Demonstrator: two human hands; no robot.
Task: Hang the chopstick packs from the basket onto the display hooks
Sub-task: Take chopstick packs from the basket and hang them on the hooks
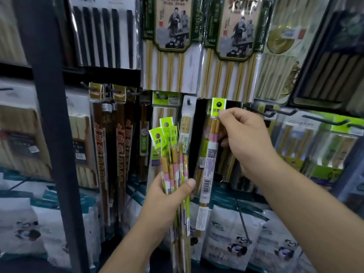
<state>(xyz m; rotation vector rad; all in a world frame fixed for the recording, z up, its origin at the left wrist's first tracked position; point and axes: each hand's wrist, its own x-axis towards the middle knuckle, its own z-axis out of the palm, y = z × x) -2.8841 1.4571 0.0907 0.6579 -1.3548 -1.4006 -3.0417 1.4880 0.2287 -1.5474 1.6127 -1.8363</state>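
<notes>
Near the middle of the frame the right hand (244, 138) pinches a single chopstick pack (209, 154) by its green header card (218, 107). Its fingers (226, 114) are closed narrowly on the card's right edge, just beside the dark hang hole. The pack's long axis runs straight down from that pinch. Whether a hook tip already sits in the hole I cannot tell; bare display hooks (279, 112) jut out just to the right. Lower centre, the left hand (167, 196) grips an upright bundle of packs (173, 152), so the right hand is the nearer one for hanging. No basket shows.
</notes>
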